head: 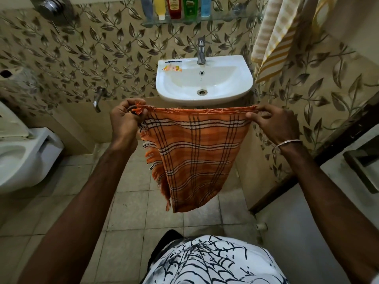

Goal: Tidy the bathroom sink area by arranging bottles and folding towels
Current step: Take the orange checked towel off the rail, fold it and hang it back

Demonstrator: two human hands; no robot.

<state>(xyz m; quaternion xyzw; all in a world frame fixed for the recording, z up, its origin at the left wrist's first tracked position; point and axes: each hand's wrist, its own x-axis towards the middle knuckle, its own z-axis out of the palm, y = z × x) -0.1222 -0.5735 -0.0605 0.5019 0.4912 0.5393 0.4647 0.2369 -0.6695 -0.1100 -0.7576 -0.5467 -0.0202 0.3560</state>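
Note:
An orange checked towel (194, 156) with a fringed left edge hangs doubled over in front of the white sink (244, 87). My left hand (125, 119) grips its top left corner and my right hand (274, 124) pinches its top right corner, so the top edge is stretched level. Several bottles (176, 7) stand in a row on the glass shelf (225, 19) above the sink. A yellow striped towel (274, 37) hangs on the wall at the upper right.
A tap (201, 51) stands at the back of the sink and a small orange packet (172, 68) lies on its left rim. A white toilet (24, 152) is at the left. A wall tap (98, 99) sticks out beside the sink. The floor is tiled.

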